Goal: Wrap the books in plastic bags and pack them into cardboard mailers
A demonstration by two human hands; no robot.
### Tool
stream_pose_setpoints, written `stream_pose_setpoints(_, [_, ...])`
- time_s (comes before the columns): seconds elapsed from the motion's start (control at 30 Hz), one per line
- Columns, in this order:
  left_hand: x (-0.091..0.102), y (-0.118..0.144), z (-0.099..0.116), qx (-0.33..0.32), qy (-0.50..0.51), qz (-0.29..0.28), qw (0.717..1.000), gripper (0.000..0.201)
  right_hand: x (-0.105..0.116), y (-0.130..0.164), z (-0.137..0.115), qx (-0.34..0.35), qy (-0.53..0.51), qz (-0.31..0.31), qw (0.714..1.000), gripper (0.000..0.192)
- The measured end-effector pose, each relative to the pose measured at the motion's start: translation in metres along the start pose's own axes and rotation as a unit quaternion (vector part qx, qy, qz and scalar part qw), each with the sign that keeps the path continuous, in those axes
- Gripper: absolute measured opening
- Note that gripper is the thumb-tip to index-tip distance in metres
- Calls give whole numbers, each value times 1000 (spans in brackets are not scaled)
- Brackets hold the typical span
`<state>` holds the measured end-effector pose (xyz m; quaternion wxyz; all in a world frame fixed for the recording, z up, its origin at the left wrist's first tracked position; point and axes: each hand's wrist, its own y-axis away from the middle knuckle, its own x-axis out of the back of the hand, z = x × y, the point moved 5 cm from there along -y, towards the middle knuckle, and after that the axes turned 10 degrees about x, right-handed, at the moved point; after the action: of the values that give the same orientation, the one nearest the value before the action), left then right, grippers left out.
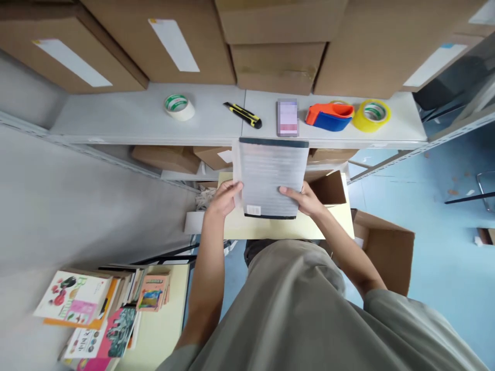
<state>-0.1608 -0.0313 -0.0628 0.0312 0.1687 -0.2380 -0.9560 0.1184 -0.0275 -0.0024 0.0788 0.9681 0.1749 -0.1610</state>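
Observation:
Between my two hands is what looks like a book in a translucent wrap (273, 175), flat and greyish white, with dark bands at top and bottom and a small barcode label in its lower left corner. My left hand (224, 198) pinches a loose flap of the wrap at the left edge. At the right edge my right hand (303, 198) grips the book, thumb lying over its face. It is held above a pale yellow table (263, 229). An open cardboard box (328, 188) stands on that table, just beyond my right hand.
A grey shelf (127, 116) ahead carries white tape (179, 107), a box cutter (243, 115), a phone (287, 118), an orange-blue tape dispenser (330, 117), yellow tape (371, 116) and large cartons (181, 41). Stacked books (85, 301) lie lower left. Another open carton (386, 252) is at right.

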Motion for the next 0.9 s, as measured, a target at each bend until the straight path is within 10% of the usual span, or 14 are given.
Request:
stream_pose_setpoints(0.3, [-160, 27, 73, -282, -279, 130, 909, 49, 112, 29, -5, 56, -4, 90, 994, 80])
stream_pose_setpoints(0.57, [-237, 47, 97, -416, -440, 81, 792, 27, 221, -2, -85, 213, 269, 95, 934, 124])
stream_pose_setpoints(0.77, [-245, 16, 85, -373, -429, 15, 823, 22, 183, -21, -145, 357, 577, -54, 733, 104])
stream_pose_setpoints(0.9, [-242, 10, 76, -351, -456, -18, 818, 24, 147, -21, -142, 313, 657, -142, 671, 55])
